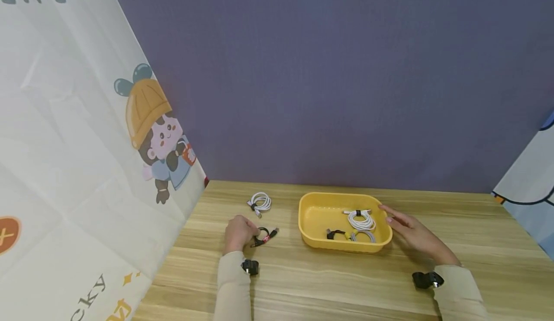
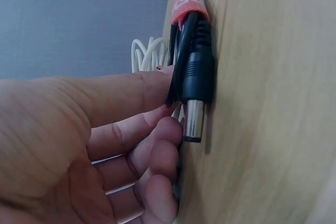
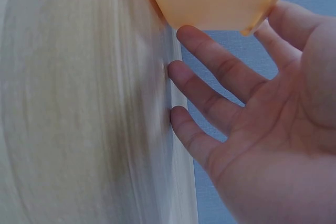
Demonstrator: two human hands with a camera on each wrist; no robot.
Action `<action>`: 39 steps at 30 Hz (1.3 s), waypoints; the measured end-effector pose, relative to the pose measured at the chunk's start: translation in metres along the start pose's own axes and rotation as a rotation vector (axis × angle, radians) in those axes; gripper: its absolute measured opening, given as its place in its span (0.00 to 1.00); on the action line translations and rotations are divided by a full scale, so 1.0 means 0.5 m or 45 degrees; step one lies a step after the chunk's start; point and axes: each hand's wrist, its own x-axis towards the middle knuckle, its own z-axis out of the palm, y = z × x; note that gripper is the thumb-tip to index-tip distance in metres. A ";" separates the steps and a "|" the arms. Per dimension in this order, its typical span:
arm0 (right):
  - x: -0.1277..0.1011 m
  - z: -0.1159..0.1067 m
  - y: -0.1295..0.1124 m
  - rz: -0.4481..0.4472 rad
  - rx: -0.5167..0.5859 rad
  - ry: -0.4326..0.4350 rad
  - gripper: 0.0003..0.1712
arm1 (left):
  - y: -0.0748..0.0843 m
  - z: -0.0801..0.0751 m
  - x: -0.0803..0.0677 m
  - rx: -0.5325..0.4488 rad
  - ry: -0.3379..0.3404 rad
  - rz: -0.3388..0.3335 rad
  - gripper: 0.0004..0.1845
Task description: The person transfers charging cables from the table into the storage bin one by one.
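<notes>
Setting: a wooden table (image 1: 303, 282) is standing against a purple wall; a cartoon-printed curtain (image 1: 86, 167) is hanging at the left.
White cable: a coiled white cable (image 1: 260, 202) is lying on the table beyond the left hand, apart from it.
Left hand: the left hand (image 1: 237, 233) is resting on the table; its fingers (image 2: 131, 90) are curling against a black cable (image 1: 264, 236) bound with a red strap, pinching it at the plug.
Tray: a yellow tray (image 1: 312, 237) is sitting right of the black cable, holding a white coil (image 1: 361, 220) and a black bundle (image 1: 335, 235).
Right hand: the right hand (image 1: 411, 234) is lying with relaxed, straight fingers (image 3: 220, 66) touching the tray's right edge, grasping nothing.
</notes>
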 end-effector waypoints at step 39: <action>-0.031 0.024 -0.027 0.017 0.017 0.022 0.32 | -0.017 -0.001 0.012 -0.243 0.029 0.307 0.03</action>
